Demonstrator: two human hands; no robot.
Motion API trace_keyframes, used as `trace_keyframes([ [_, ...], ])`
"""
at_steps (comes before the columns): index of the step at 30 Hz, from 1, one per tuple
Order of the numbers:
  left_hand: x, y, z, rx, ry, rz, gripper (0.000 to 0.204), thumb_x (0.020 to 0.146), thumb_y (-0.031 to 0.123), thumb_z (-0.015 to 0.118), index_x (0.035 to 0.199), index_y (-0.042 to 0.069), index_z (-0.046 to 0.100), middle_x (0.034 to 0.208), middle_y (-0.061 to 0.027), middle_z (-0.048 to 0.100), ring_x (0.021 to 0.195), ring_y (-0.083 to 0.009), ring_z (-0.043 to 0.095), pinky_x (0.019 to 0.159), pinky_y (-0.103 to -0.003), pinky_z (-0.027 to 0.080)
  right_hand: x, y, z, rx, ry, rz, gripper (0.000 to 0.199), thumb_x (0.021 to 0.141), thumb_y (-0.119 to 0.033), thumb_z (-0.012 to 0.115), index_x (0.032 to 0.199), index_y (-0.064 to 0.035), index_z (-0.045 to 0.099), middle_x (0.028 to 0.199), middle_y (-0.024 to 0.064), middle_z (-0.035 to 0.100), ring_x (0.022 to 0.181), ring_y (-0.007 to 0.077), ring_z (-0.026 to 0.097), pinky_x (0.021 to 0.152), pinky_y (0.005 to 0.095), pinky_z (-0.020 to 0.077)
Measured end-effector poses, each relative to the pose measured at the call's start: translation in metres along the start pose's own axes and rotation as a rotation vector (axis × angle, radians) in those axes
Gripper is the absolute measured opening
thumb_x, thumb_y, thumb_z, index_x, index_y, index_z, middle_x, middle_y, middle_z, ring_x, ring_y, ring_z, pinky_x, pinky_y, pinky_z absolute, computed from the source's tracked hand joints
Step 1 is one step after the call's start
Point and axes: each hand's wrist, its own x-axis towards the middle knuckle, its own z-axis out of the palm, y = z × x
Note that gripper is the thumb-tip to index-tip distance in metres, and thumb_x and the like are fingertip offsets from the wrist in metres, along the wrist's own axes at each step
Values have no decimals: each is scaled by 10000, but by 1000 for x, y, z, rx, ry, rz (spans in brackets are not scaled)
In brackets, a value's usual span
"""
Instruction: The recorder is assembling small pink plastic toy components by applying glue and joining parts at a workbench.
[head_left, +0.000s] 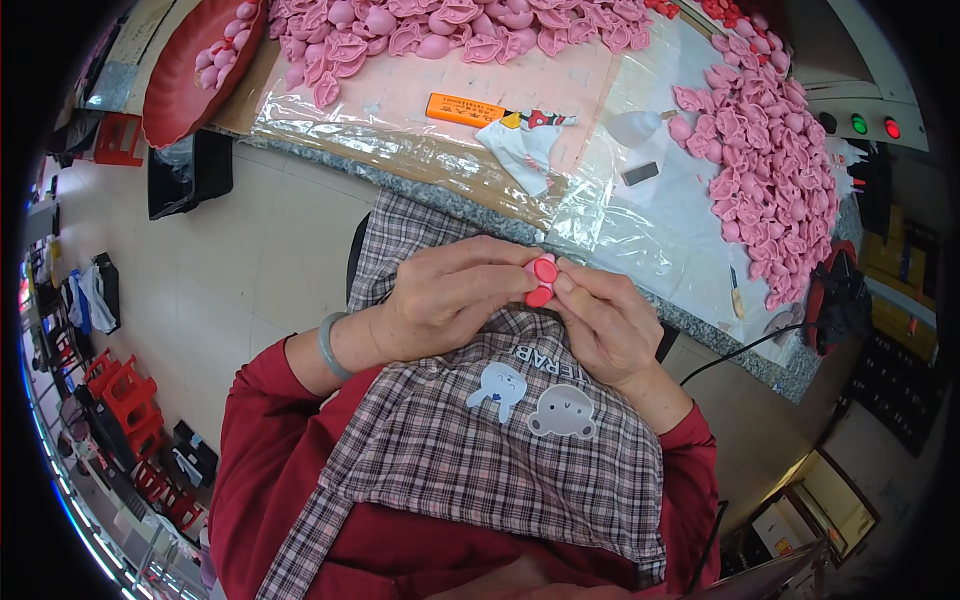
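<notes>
Left hand [450, 300], right hand [605, 325] — both pinching pink-red part [543, 278] over plaid apron [480, 440].

Person wearing: dark red long sleeves [262, 440]; pink-grey plaid apron [450, 450] showing cartoon patches; pale green bangle [331, 346] circling left wrist.

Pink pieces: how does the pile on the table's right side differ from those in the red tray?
The right-side pile is large and heaped loose on clear plastic sheeting; the red tray holds only a few pieces, contained by its rim. The pile sits right of the hands, the tray far left. Both look the same pink.
</notes>
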Motion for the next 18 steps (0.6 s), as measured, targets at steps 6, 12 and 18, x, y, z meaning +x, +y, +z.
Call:
trace_keyframes([
  [6,1,0,-1,29,-5,35,252,748,-55,720,989,7,677,1037,-182,670,859,-275,693,715,-310,580,-2,2,2,-43,-1,-42,318,712,37,788,1010,-16,688,958,152,683,801,232,694,655,285,573],
  [12,3,1,-1,23,-4,1,219,756,-69,703,962,4,680,1017,-181,674,847,-277,694,699,-307,577,-2,3,4,-42,3,-31,315,712,48,784,1006,-11,687,947,144,678,798,227,695,652,274,568],
  [18,2,-7,-3,-30,-49,-201,174,791,-63,687,961,-32,675,1009,-177,673,861,-253,694,745,-294,571,8,3,7,76,9,137,251,715,42,769,953,16,692,918,141,679,775,212,686,640,269,552],
])
